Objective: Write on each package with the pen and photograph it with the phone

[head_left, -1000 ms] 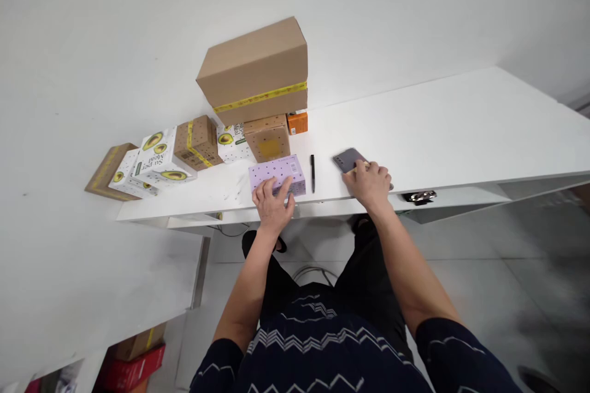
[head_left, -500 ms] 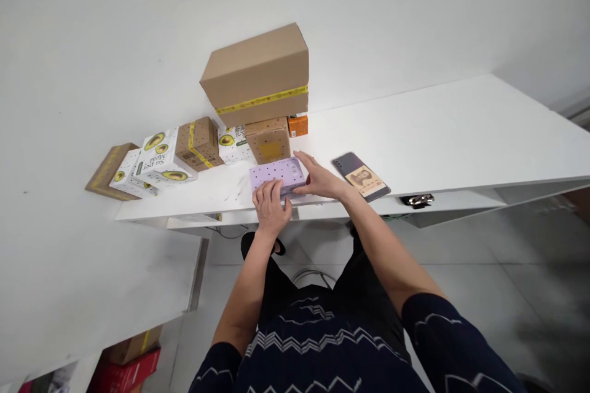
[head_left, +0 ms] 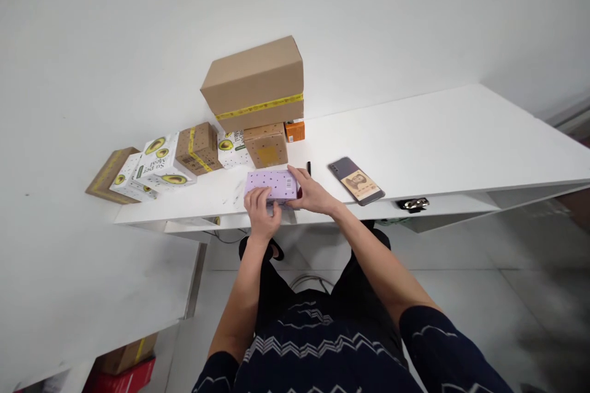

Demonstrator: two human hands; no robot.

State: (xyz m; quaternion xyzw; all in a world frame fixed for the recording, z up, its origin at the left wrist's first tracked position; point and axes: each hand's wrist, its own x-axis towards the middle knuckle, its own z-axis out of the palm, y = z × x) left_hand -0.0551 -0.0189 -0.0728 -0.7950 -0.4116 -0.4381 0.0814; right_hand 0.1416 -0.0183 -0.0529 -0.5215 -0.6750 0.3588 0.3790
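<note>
A small lilac box (head_left: pixel 271 180) with dark dots and a white barcode label sits near the front edge of the white shelf. My left hand (head_left: pixel 262 212) holds its front left part, fingertips over the upper edge and thumb against the front side. At the right end, my right hand (head_left: pixel 314 194) grips the box, fingers along the far corner and thumb at the near one. Just beyond the right hand is the tip of a slim black object (head_left: pixel 309 167), mostly hidden. Something dark red shows under the right palm, too little to name.
A phone (head_left: pixel 357 180) lies to the right on the white shelf (head_left: pixel 424 141). Behind and left stand a large cardboard box (head_left: pixel 255 77), a dotted brown box (head_left: pixel 266 146), an orange box (head_left: pixel 295 131) and several avocado-printed and brown cartons (head_left: pixel 161 163). A metal latch (head_left: pixel 413 204) is on the front edge.
The lilac box has turned slightly and come a little nearer the front edge, both hands moving with it. The slim black object now shows beyond the right hand. The view has shifted slightly.
</note>
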